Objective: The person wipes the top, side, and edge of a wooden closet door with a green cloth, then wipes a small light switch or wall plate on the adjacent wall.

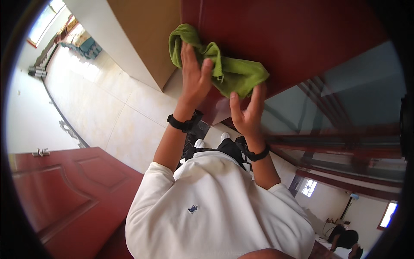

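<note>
A crumpled green cloth (pixel 239 69) lies against a glossy dark red panel (pixel 291 35) in front of me. My left hand (pixel 194 69) presses on the cloth's left part, its fingers partly over a fold and the thumb pointing up. Lower right, my right hand (pixel 249 111) holds the cloth's lower right edge between thumb and fingers; its fingertips are partly hidden behind the fabric. A black band circles each of my wrists.
A red panelled door (pixel 74 194) stands at lower left. Right of me are glass panes (pixel 362 84) in dark red frames. A tan and white panel (pixel 145 39) juts out at upper left. Another person (pixel 346 238) bends over at lower right.
</note>
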`<action>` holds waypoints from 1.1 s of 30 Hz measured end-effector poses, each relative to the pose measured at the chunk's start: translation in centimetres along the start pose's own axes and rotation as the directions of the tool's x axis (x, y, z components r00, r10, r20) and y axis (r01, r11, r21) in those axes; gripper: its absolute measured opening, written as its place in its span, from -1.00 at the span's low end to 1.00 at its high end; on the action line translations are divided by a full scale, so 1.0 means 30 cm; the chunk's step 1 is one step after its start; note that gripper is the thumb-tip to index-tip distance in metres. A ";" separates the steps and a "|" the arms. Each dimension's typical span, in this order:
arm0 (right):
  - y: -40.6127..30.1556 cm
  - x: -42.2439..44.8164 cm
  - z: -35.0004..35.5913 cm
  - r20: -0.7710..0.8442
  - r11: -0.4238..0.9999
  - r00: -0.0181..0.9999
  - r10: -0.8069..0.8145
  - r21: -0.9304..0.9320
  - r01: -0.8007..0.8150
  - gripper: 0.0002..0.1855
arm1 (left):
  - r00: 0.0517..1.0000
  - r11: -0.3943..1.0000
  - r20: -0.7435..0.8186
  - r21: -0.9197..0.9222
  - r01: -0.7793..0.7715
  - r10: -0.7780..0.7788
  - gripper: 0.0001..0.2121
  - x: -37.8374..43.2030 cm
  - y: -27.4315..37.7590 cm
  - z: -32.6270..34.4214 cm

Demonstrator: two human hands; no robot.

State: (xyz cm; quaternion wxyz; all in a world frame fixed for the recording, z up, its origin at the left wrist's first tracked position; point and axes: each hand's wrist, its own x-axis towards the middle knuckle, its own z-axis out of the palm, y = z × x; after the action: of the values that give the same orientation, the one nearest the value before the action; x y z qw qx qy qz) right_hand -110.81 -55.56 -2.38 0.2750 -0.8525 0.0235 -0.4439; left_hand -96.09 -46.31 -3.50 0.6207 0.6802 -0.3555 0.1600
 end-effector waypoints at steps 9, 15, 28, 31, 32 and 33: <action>0.147 -0.217 0.125 0.304 0.956 0.952 0.036 -0.288 0.056 -0.36 | 0.970 0.972 0.052 0.017 0.236 -0.237 -0.51 -0.145 -0.221 0.054; 0.054 -0.085 0.055 0.007 0.969 0.998 -0.060 -0.242 0.060 -0.31 | 0.989 0.994 0.144 -0.106 -0.008 0.024 -0.48 -0.027 0.000 -0.034; 0.203 -0.303 0.100 0.212 0.845 0.968 0.131 -0.535 0.003 -0.41 | 0.969 0.923 -0.068 -0.325 0.204 -0.238 -0.50 -0.110 -0.145 0.110; 0.163 -0.293 0.089 0.201 0.831 0.965 0.167 -0.555 -0.028 -0.42 | 0.991 0.953 -0.130 -0.302 -0.014 -0.027 -0.50 -0.081 -0.086 0.108; 0.147 -0.265 0.082 0.094 0.843 0.988 0.122 -0.536 -0.053 -0.44 | 0.992 0.952 -0.124 -0.305 -0.010 -0.030 -0.50 -0.059 -0.060 0.107; 0.116 -0.247 0.073 -0.004 0.860 0.996 0.084 -0.505 -0.074 -0.46 | 0.993 0.969 -0.118 -0.246 -0.008 -0.022 -0.53 -0.037 -0.016 0.079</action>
State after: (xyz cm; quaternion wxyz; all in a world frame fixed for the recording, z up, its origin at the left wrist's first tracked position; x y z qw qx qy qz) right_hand -112.89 -55.42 -10.58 0.0605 -0.8971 0.1711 -0.4027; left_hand -97.06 -48.27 -4.99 0.7210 0.5885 -0.3321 0.1532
